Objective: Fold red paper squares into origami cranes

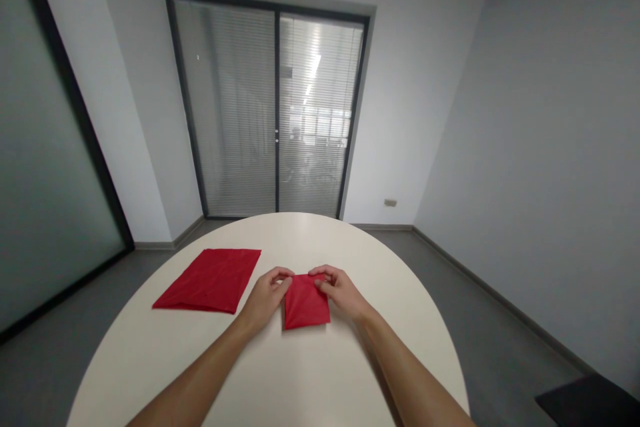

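Observation:
A small folded red square (306, 303), of cloth or paper, is held between my hands over the middle of the table. My left hand (269, 295) pinches its upper left corner between thumb and fingers. At the upper right corner, my right hand (341, 288) grips it the same way. The square's near edge looks slightly raised, with a thin shadow under it. To the left lies a larger flat red piece (213, 280), creased and apparently folded, apart from both hands.
The round cream table (295, 380) fills the lower view. Beyond it stand glass doors with blinds (273, 113). A wall socket (390, 203) sits low on the back wall. A dark flat object (593, 400) shows at the lower right, and a frosted glass panel (50, 167) at the left.

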`<state>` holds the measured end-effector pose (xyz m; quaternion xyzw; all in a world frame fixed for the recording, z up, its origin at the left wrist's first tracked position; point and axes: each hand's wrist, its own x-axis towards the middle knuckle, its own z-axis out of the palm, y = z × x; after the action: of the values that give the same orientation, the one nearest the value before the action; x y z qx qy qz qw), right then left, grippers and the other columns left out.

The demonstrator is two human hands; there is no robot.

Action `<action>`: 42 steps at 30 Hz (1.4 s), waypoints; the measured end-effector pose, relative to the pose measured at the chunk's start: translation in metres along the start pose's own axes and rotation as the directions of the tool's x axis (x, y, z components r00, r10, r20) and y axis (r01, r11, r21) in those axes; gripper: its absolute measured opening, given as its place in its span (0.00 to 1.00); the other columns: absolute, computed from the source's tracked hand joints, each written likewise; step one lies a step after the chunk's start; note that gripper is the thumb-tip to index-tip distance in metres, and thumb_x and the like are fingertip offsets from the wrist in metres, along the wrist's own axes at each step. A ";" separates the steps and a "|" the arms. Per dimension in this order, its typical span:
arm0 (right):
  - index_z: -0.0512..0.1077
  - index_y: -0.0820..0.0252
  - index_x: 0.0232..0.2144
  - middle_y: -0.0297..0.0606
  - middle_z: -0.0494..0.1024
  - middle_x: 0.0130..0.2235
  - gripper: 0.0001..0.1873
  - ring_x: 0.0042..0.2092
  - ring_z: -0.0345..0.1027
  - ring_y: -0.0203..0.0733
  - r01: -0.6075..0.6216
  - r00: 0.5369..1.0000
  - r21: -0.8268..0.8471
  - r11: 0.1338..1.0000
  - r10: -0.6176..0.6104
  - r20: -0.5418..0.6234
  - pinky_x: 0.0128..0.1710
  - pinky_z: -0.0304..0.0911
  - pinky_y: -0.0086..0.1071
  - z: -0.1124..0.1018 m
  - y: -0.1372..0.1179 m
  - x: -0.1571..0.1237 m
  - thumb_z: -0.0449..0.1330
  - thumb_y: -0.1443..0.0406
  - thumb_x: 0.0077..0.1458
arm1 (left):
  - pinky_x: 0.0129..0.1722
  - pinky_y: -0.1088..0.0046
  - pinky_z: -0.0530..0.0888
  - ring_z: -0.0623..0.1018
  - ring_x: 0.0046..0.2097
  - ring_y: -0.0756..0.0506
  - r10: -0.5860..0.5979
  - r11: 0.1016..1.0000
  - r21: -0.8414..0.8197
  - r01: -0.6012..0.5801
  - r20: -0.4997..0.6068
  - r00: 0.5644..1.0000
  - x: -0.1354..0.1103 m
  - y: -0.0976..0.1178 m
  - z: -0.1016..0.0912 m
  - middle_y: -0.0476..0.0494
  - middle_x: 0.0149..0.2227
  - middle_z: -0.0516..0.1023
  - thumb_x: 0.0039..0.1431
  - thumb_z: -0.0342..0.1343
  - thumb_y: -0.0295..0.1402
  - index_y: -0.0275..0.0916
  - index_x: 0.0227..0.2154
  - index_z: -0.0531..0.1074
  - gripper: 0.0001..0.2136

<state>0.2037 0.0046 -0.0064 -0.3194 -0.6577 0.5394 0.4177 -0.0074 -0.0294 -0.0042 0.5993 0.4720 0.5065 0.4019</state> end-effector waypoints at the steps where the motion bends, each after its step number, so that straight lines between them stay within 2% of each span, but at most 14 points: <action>1: 0.73 0.61 0.43 0.31 0.74 0.27 0.19 0.26 0.62 0.33 0.014 1.000 0.015 1.000 -0.014 0.012 0.28 0.56 0.28 0.002 0.000 -0.001 0.65 0.58 0.51 | 0.35 0.71 0.74 0.80 0.36 0.44 -0.005 0.999 -0.037 0.005 0.006 1.000 0.000 0.000 0.001 0.44 0.34 0.80 0.53 0.58 0.43 0.38 0.43 0.73 0.17; 3: 0.71 0.60 0.48 0.31 0.75 0.27 0.23 0.26 0.64 0.34 0.027 0.999 0.038 0.999 -0.028 0.028 0.28 0.57 0.28 0.004 0.000 -0.002 0.64 0.56 0.53 | 0.37 0.69 0.74 0.81 0.37 0.43 -0.020 0.998 -0.063 0.021 0.007 1.000 0.000 0.000 0.002 0.42 0.35 0.81 0.51 0.61 0.45 0.38 0.44 0.73 0.21; 5: 0.68 0.59 0.53 0.31 0.74 0.27 0.27 0.27 0.65 0.35 0.025 0.999 0.038 0.999 -0.026 0.021 0.28 0.58 0.28 0.007 0.002 -0.002 0.64 0.54 0.54 | 0.40 0.67 0.74 0.81 0.38 0.41 -0.019 1.000 -0.017 0.019 -0.003 1.000 0.000 0.000 0.003 0.41 0.35 0.82 0.49 0.61 0.44 0.37 0.38 0.75 0.17; 8: 0.69 0.59 0.51 0.32 0.75 0.27 0.27 0.26 0.65 0.35 0.006 1.000 0.000 1.000 -0.006 -0.019 0.27 0.59 0.28 0.009 0.007 -0.002 0.64 0.52 0.54 | 0.41 0.68 0.74 0.81 0.39 0.41 -0.012 1.000 0.023 0.012 -0.014 1.000 0.000 0.002 0.002 0.40 0.35 0.83 0.50 0.61 0.42 0.37 0.32 0.76 0.13; 13: 0.72 0.61 0.47 0.29 0.72 0.24 0.25 0.25 0.62 0.33 0.009 1.000 -0.066 0.998 -0.011 -0.026 0.26 0.55 0.28 0.002 0.013 0.001 0.66 0.52 0.52 | 0.33 0.71 0.73 0.81 0.34 0.42 -0.047 0.999 -0.017 0.046 -0.033 0.998 0.000 0.001 0.001 0.43 0.29 0.82 0.48 0.62 0.43 0.38 0.32 0.76 0.13; 17: 0.72 0.61 0.45 0.31 0.74 0.26 0.26 0.26 0.64 0.34 -0.030 0.999 -0.026 0.999 0.029 -0.035 0.29 0.59 0.29 -0.008 0.015 0.002 0.69 0.54 0.47 | 0.23 0.75 0.67 0.77 0.25 0.46 -0.123 0.989 -0.092 0.118 -0.051 0.991 0.001 -0.005 0.000 0.45 0.25 0.80 0.44 0.64 0.46 0.37 0.31 0.75 0.18; 20: 0.70 0.60 0.48 0.35 0.77 0.32 0.27 0.30 0.68 0.36 -0.036 0.998 0.016 0.999 0.037 -0.041 0.32 0.62 0.31 -0.010 0.018 0.002 0.68 0.55 0.48 | 0.19 0.78 0.62 0.73 0.21 0.49 -0.165 0.977 -0.144 0.157 -0.042 0.985 0.002 -0.008 0.001 0.47 0.22 0.78 0.43 0.65 0.48 0.36 0.32 0.74 0.20; 24: 0.68 0.58 0.53 0.37 0.76 0.38 0.26 0.33 0.68 0.36 0.023 0.993 -0.105 0.994 -0.034 -0.112 0.33 0.64 0.31 -0.003 0.020 0.001 0.64 0.57 0.53 | 0.18 0.79 0.60 0.69 0.19 0.51 -0.155 0.981 -0.126 0.147 -0.056 0.986 0.001 -0.006 0.003 0.49 0.20 0.76 0.43 0.65 0.49 0.36 0.31 0.74 0.21; 30: 0.57 0.56 0.61 0.35 0.76 0.34 0.30 0.31 0.68 0.37 0.034 0.999 -0.169 0.985 -0.035 -0.002 0.27 0.62 0.28 0.010 0.019 -0.002 0.58 0.54 0.60 | 0.19 0.78 0.64 0.73 0.20 0.49 -0.144 0.986 -0.096 0.138 -0.052 0.988 0.002 -0.010 0.002 0.48 0.20 0.77 0.46 0.63 0.49 0.36 0.34 0.74 0.20; 33: 0.57 0.54 0.61 0.37 0.77 0.37 0.28 0.33 0.70 0.38 0.052 0.998 -0.266 0.963 -0.059 -0.019 0.30 0.64 0.30 0.012 0.020 -0.002 0.56 0.55 0.62 | 0.27 0.71 0.74 0.80 0.29 0.44 -0.074 0.997 0.005 0.075 -0.096 0.993 0.004 -0.016 -0.001 0.41 0.28 0.82 0.53 0.58 0.47 0.35 0.37 0.74 0.18; 35: 0.57 0.53 0.61 0.37 0.78 0.38 0.27 0.34 0.71 0.39 0.050 0.998 -0.386 0.921 -0.064 -0.023 0.32 0.65 0.31 0.011 0.020 -0.002 0.55 0.58 0.63 | 0.41 0.65 0.77 0.82 0.41 0.41 0.054 0.985 0.172 -0.028 -0.148 0.988 0.003 -0.016 -0.001 0.37 0.41 0.83 0.59 0.53 0.43 0.36 0.42 0.75 0.16; 36: 0.57 0.53 0.62 0.37 0.78 0.37 0.26 0.33 0.71 0.39 0.048 0.997 -0.454 0.890 -0.068 -0.027 0.33 0.64 0.31 0.011 0.020 -0.002 0.55 0.59 0.63 | 0.49 0.62 0.75 0.80 0.48 0.40 0.127 0.958 0.276 -0.081 -0.152 0.980 0.001 -0.016 0.000 0.37 0.47 0.81 0.61 0.51 0.41 0.38 0.46 0.74 0.16; 39: 0.57 0.52 0.62 0.37 0.78 0.36 0.26 0.35 0.71 0.41 0.042 0.994 -0.637 0.770 -0.099 -0.054 0.37 0.64 0.33 0.007 0.019 -0.004 0.55 0.62 0.63 | 0.63 0.60 0.64 0.70 0.61 0.41 0.238 0.814 0.547 -0.193 -0.012 0.971 -0.009 -0.015 0.008 0.39 0.60 0.72 0.64 0.48 0.37 0.39 0.57 0.68 0.20; 42: 0.59 0.53 0.62 0.40 0.79 0.41 0.26 0.41 0.73 0.45 0.009 0.988 -0.775 0.632 -0.123 -0.089 0.43 0.65 0.36 0.002 0.016 -0.004 0.55 0.63 0.62 | 0.66 0.56 0.56 0.61 0.67 0.41 0.148 0.690 0.679 -0.251 0.206 0.967 -0.018 -0.017 0.018 0.36 0.66 0.62 0.65 0.47 0.36 0.35 0.63 0.59 0.25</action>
<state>0.2034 0.0035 -0.0229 -0.4783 -0.8067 0.1685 0.3034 0.0064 -0.0432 -0.0278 0.7870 0.5321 0.2889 0.1183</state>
